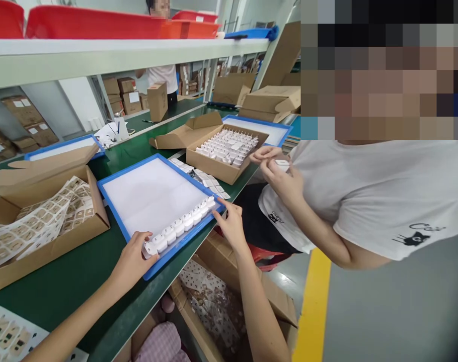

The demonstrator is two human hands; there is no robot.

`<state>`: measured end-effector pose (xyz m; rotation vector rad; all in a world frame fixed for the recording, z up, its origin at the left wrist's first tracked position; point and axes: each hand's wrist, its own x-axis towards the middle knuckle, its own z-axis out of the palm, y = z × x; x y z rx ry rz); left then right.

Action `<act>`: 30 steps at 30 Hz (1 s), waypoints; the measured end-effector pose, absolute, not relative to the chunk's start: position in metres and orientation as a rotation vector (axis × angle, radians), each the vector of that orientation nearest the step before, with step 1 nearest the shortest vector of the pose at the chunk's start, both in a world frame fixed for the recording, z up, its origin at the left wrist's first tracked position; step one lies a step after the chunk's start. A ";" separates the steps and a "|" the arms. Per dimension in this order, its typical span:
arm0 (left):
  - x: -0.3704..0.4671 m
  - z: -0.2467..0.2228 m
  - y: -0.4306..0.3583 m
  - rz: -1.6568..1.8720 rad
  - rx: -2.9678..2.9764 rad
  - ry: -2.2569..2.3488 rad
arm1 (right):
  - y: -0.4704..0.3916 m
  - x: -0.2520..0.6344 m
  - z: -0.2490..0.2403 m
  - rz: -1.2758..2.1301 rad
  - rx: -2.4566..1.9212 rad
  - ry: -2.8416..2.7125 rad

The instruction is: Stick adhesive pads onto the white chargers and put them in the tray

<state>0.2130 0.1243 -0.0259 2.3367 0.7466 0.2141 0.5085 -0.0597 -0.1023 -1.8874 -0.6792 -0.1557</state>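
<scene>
White housing row (179,227) points far-right, long axis along tray (176,248) edge. Left hand (134,255) pinches near end; can't tell if right hand (232,220) grips.

honestly loving this: tray (146,196) is rocking blue edges round white, row of pieces (179,228) is showing white, worktop (66,271) is looking dark green, floor stripe (314,301) is glaring yellow, lap fabric (163,346) is showing pink check

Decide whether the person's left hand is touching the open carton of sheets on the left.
Apart. The head view shows it: a strip of green tabletop is visible between the left hand and the carton.
</scene>
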 end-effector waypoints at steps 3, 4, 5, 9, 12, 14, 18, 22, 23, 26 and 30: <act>0.218 -0.027 0.125 0.207 2.336 0.697 | -0.066 0.507 -0.109 -0.161 -1.879 -0.677; 0.220 -0.028 0.125 0.206 2.337 0.686 | -0.067 0.507 -0.111 -0.159 -1.873 -0.673; 0.222 -0.028 0.125 0.205 2.338 0.675 | -0.069 0.507 -0.113 -0.156 -1.867 -0.669; 0.232 -0.032 0.125 0.218 2.343 0.643 | -0.073 0.507 -0.118 -0.149 -1.833 -0.641; 0.240 -0.034 0.124 0.240 2.346 0.624 | -0.077 0.505 -0.117 -0.168 -1.807 -0.597; 0.244 -0.034 0.123 0.255 2.349 0.617 | -0.081 0.503 -0.114 -0.181 -1.792 -0.560; 0.249 -0.032 0.121 0.269 2.353 0.619 | -0.094 0.496 -0.104 -0.192 -1.784 -0.504; 0.255 -0.030 0.118 0.261 2.353 0.634 | -0.106 0.477 -0.090 -0.141 -1.825 -0.515; 0.255 -0.030 0.117 0.255 2.352 0.639 | -0.108 0.469 -0.085 -0.093 -1.842 -0.546; 0.244 -0.023 0.116 0.236 2.349 0.670 | -0.106 0.438 -0.067 0.165 -1.882 -0.761; 0.193 0.000 0.118 0.356 2.361 0.698 | -0.094 0.383 -0.043 0.508 -1.826 -1.170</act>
